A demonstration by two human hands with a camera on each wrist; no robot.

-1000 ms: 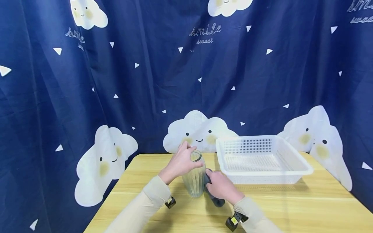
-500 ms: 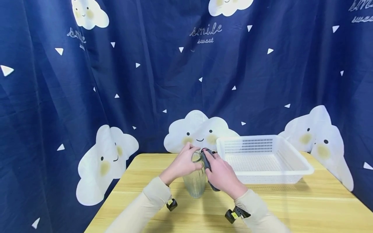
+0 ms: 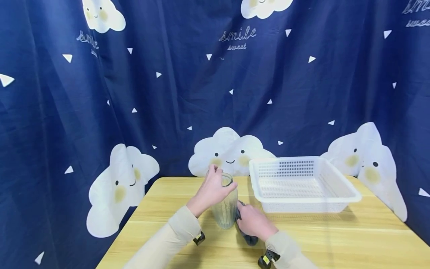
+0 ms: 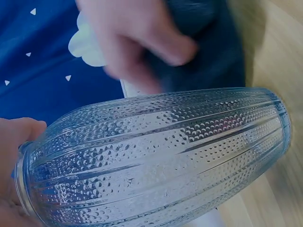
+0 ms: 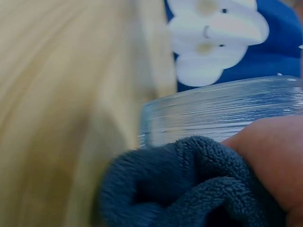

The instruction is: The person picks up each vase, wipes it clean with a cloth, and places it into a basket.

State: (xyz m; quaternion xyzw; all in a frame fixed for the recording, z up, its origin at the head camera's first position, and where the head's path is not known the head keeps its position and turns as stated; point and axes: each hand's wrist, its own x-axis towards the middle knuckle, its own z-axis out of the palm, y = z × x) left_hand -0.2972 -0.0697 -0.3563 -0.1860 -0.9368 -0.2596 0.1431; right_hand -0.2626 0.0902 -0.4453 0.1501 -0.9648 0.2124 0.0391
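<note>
A clear ribbed glass vase (image 3: 226,209) with a dimpled surface stands upright on the wooden table. My left hand (image 3: 215,189) grips it by the rim, and in the left wrist view the thumb and fingers (image 4: 23,130) show at its mouth. On the vase's right side, my right hand (image 3: 253,220) holds a bunched dark grey-blue towel (image 3: 246,236) against the lower glass. Up close in the right wrist view, the fuzzy towel (image 5: 180,184) lies folded beside the vase wall. Part of the towel is hidden under the right hand.
A white perforated plastic basket (image 3: 305,203) sits at the back right of the table (image 3: 369,239), close beyond the right hand. Behind the table hangs a dark blue curtain (image 3: 174,93) with white clouds and triangles.
My right hand rose with the towel to near the vase's rim, then came back down along its side. The left hand stays at the rim, its fingers slightly shifted.
</note>
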